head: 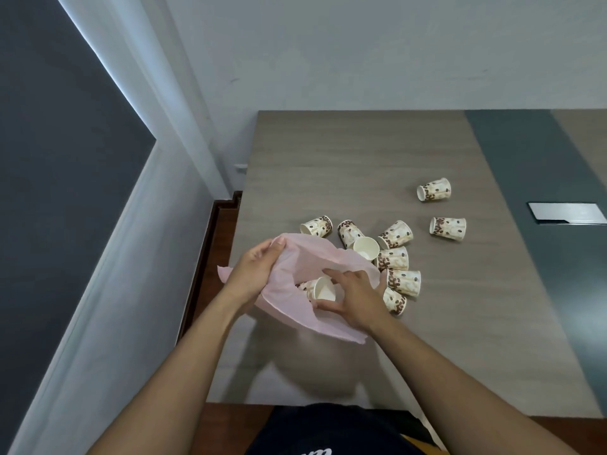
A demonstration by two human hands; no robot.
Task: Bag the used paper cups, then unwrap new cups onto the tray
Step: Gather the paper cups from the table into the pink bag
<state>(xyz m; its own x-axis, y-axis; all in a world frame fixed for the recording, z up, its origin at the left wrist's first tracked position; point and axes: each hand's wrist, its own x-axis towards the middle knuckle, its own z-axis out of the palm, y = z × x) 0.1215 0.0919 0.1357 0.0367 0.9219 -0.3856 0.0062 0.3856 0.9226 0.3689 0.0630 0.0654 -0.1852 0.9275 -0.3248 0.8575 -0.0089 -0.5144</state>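
Grey tabletop [328, 165]: left hand [253, 270] pinches pink bag [295, 257] open, right hand [354, 298] grips one cup [320, 289] at its mouth; nine loose cups [394, 257] remain toward two o'clock, no tray seen.

Soft, even indoor light; faint shadows of the arms fall on the worktop [361, 165] near its front edge. Wide-angle bending skews the wall [361, 44] lines. Focus mostly sharp.
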